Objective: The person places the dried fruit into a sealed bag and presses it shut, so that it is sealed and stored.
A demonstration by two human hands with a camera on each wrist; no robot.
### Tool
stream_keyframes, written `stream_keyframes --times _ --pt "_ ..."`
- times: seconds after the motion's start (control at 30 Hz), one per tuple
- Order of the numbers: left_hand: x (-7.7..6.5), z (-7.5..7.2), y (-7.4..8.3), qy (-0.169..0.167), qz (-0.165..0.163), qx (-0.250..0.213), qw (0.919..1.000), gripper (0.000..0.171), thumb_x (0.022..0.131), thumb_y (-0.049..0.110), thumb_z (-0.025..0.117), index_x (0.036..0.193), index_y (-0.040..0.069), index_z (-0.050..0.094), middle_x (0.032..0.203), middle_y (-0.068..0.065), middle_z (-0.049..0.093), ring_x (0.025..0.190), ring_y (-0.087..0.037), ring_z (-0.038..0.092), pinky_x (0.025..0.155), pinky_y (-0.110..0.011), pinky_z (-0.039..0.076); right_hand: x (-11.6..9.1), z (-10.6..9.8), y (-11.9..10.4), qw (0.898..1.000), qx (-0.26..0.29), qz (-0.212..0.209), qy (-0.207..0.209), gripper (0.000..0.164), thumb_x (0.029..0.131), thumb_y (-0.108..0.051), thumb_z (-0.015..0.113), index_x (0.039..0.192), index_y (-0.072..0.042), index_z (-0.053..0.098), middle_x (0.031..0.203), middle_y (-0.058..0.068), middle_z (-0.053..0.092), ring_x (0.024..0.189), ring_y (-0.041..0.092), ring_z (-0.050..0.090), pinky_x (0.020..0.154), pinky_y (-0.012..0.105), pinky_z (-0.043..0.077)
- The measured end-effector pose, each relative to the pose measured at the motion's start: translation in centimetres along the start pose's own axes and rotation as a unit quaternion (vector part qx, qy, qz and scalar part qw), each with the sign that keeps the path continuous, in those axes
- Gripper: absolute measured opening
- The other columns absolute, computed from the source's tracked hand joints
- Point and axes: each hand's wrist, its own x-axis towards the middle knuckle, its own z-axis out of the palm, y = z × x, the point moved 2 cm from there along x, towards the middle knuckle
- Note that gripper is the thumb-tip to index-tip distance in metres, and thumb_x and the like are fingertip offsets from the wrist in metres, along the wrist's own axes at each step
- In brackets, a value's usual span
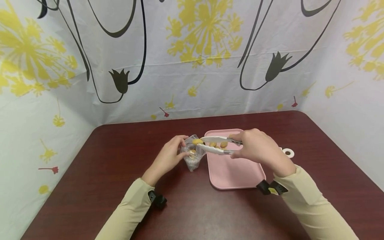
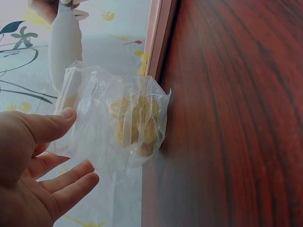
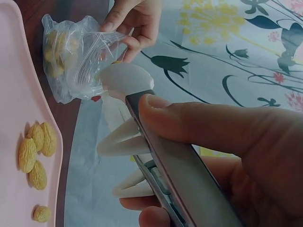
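"White tongs, who's got them?"

"Right hand. Thumb and fingers wrapped round the metal handle, thumb along one side."

"Anything at the tips?"

"One yellow piece, up by the bag, near its mouth. Looks pinched between the tips. How firmly, can't tell."

"Left hand?"

"Gripping the bag near its mouth, thumb one side, fingers the other. So both hands are busy."

"Bag details, quick."

"Clear plastic, zip strip along the top, crumpled. Sits on the bench, just left of the tray. Can't say whether bag and tray touch. More yellow pieces inside, bunched toward the bottom; plastic's too creased to count them."

"And the tray?"

"Pink, rounded corners, raised rim. Wrinkled pieces on it, toward the far end. Five I can make out: four close together, one a little apart. Right hand and tongs hang over that end. Near half is bare pink."

"What else?"

"White ring on the bench, right of the tray, past the right wrist. Bench is dark reddish wood. Pale sleeves on both arms, a black camera at each wrist."

"Backdrop?"

"White cloth, yellow flower bursts, dark curling stems, few small red blooms. Hangs behind the bench and down both sides."
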Motion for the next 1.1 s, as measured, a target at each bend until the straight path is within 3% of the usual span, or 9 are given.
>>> stream_keyframes --times 0.17,0.37,0.73,0.93,1.1 --pt "0.0 0.0 -0.1 0.0 -0.002 -0.002 1.0 0.029 0.079 0.011 0.077 0.092 0.011 0.051 0.128 -0.003 0.06 0.088 -0.026 0.057 0.074 -0.03 0.046 0.6 0.3 -0.4 1.0 -0.001 0.001 -0.005 0.048 0.07 -0.034 0.08 0.114 -0.017 0.071 0.096 0.002 0.071 0.079 0.022 0.062 0.066 0.042 0.048" --pt "0.1 0.0 -0.2 0.003 0.005 -0.004 1.0 0.03 0.079 0.012 0.078 0.099 0.008 0.055 0.117 -0.003 0.061 0.087 -0.026 0.056 0.073 -0.03 0.046 0.9 0.7 -0.4 1.0 0.02 0.008 -0.008 0.059 0.069 -0.035 0.081 0.122 -0.014 0.066 0.11 0.006 0.07 0.094 0.027 0.064 0.077 0.046 0.05" --pt "0.0 -0.1 -0.3 0.005 0.004 -0.003 1.0 0.029 0.079 0.012 0.077 0.092 0.009 0.051 0.128 -0.004 0.06 0.091 -0.027 0.058 0.077 -0.032 0.048 0.2 0.5 0.2 1.0 0.024 0.01 -0.006 0.059 0.07 -0.035 0.081 0.124 -0.016 0.065 0.113 0.006 0.069 0.096 0.028 0.064 0.076 0.045 0.049" --pt "0.0 -0.1 -0.2 0.004 0.003 0.003 1.0 0.028 0.08 0.011 0.077 0.091 0.01 0.051 0.127 -0.004 0.06 0.089 -0.026 0.057 0.076 -0.032 0.047 -0.3 0.4 0.9 1.0 0.024 0.014 -0.002 0.061 0.069 -0.036 0.081 0.125 -0.016 0.064 0.108 0.007 0.071 0.097 0.03 0.064 0.077 0.047 0.05" --pt "0.0 -0.2 -0.1 0.002 0.0 0.002 1.0 0.028 0.08 0.011 0.077 0.091 0.01 0.051 0.128 -0.004 0.059 0.089 -0.027 0.057 0.075 -0.031 0.047 -0.5 0.3 1.6 0.999 0.02 0.028 -0.001 0.058 0.069 -0.035 0.08 0.122 -0.015 0.067 0.091 0.001 0.07 0.085 0.025 0.063 0.071 0.044 0.049"
